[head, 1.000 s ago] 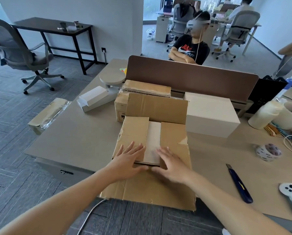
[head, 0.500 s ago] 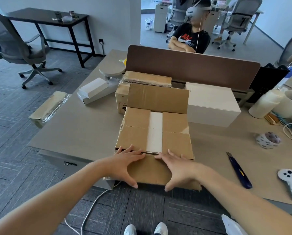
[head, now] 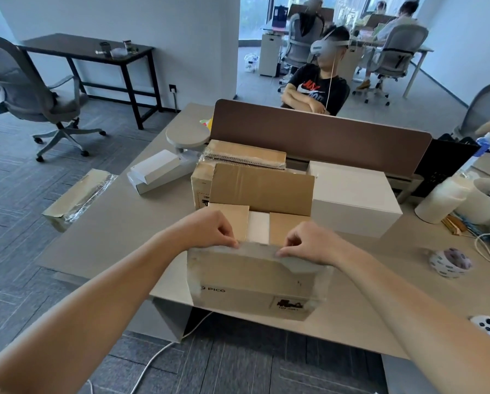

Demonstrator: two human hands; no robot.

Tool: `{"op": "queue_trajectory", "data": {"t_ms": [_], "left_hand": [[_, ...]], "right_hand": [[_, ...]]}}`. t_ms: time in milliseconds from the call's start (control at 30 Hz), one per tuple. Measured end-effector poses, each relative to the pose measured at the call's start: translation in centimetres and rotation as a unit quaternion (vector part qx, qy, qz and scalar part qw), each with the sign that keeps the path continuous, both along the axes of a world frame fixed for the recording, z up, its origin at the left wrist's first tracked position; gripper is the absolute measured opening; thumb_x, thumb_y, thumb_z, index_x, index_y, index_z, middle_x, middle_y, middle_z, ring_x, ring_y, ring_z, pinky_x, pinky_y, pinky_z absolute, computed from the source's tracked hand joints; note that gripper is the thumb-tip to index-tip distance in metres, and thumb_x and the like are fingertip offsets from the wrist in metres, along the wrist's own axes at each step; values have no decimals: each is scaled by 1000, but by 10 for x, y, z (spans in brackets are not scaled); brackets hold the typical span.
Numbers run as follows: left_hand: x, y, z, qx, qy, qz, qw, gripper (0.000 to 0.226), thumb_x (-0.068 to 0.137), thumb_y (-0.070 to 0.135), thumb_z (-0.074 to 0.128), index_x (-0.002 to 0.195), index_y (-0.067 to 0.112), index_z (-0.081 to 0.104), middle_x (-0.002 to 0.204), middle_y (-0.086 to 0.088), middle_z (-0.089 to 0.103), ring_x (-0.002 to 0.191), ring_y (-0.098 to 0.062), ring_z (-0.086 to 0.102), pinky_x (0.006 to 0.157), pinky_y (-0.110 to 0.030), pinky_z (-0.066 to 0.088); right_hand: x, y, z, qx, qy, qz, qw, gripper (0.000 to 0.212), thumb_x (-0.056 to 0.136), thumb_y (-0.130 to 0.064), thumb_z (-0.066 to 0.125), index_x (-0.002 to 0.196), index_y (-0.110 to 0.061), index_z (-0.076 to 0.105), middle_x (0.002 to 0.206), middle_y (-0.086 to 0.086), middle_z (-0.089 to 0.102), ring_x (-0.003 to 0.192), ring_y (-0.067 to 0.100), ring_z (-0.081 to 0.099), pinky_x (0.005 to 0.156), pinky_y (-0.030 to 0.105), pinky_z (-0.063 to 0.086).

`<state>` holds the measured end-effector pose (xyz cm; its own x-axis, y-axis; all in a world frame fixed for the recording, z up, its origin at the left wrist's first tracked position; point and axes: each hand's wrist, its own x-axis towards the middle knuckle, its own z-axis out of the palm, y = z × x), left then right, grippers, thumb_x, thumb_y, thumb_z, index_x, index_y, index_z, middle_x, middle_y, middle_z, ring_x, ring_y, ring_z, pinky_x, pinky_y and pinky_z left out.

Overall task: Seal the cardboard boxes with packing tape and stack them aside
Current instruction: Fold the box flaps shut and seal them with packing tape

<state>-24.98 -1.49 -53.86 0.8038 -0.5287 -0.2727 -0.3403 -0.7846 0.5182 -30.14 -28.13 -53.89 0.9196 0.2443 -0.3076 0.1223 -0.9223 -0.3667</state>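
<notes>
Open-plan office, desk [head: 101, 237], divider panel [head: 323, 143], swivel chairs [head: 24, 92] (several occupied)

Bright, even daylight from windows [head: 255, 18] at back, slightly blown out. Shadows soft. Strong wide-angle bend at edges, forearms stretched. Raised box flap [head: 255, 277] bit motion-smeared.

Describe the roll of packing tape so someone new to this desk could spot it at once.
Start at the grey desk and look past the right hand toward the desk's right side. The tape roll lies flat there, alone, nearer than the white cup. It is the only ring-shaped thing, white with dark printed marks.
</notes>
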Motion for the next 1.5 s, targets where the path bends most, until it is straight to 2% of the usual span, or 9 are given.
{"op": "queue_trajectory", "data": {"t_ms": [200, 300, 433, 533, 700, 833, 1133, 1367, 1500], "left_hand": [[21, -13, -61, 18, -68, 70, 995, 21, 91, 43, 64, 110, 37, 73, 124, 14, 66, 117, -11, 57, 103, -31, 42], [10, -13, -108, 89, -106, 25, 990, 47, 104, 44, 37, 151, 43, 33, 159, 22, 22, 152, -13, 10, 124, -40, 5], [-1, -16, -124, 111, -147, 21, 983, 57, 97, 52, -2, 154, 46, -2, 157, 25, -8, 149, -10, -16, 122, -40, -14], [3, -15, -123, 97, -147, 18, 984, 68, 87, 56, -8, 153, 47, 3, 159, 27, -2, 151, -10, -10, 122, -38, -11], [38, -23, -99, 36, -143, 73, 986, 50, 98, 37, 48, 147, 40, 37, 153, 22, 33, 146, -7, 20, 119, -34, 9], [83, -52, -63, -8, -164, 87, 983, 56, 97, 37, 54, 151, 33, 36, 155, 14, 35, 147, -15, 20, 119, -44, 20], [158, -104, -29, 110, -163, 111, 974, 74, 97, 29, 57, 157, 30, 14, 164, 4, 17, 153, -22, 2, 123, -51, 1], [161, -96, -21, 110, -196, 122, 967, 49, 92, 36, 61, 140, 33, 48, 139, 2, 47, 135, -24, 37, 116, -45, 19], [148, -76, -1, 7, -240, 111, 964, 39, 85, 45, 72, 121, 32, 64, 103, 10, 67, 104, -15, 60, 88, -33, 43]], "right_hand": [[7, 3, -50, -59, -96, -24, 993, 32, 93, -49, 55, 116, -27, 58, 116, -6, 62, 108, 16, 55, 93, 35, 47], [2, -6, -88, -75, -65, -37, 994, 62, 98, -54, 40, 152, -29, 21, 159, -8, 21, 148, 17, 14, 120, 39, 16], [-5, -10, -117, -85, -55, -29, 994, 62, 99, -58, 9, 152, -39, -15, 158, -16, -24, 146, 11, -25, 120, 40, -14], [-2, -12, -117, -76, -67, -33, 994, 63, 97, -61, 13, 153, -40, -6, 161, -16, -14, 148, 10, -16, 120, 38, -9], [37, -21, -90, -22, -110, -64, 992, 60, 93, -55, 48, 148, -34, 32, 153, -16, 29, 142, 9, 23, 115, 36, 17], [87, -26, -59, -27, -137, -95, 986, 69, 93, -42, 57, 152, -28, 25, 159, -9, 19, 148, 15, 11, 117, 40, 14], [155, -33, -35, -80, -94, -143, 982, 81, 95, -33, 55, 156, -25, 2, 164, -3, 3, 151, 22, -4, 121, 43, 5], [152, -30, -26, -85, -160, -149, 972, 61, 93, -35, 57, 146, -23, 30, 146, 0, 38, 137, 24, 31, 114, 40, 24], [137, -25, -11, -130, -279, -129, 943, 33, 94, -39, 55, 122, -22, 51, 116, -2, 58, 111, 22, 49, 93, 36, 38]]}}
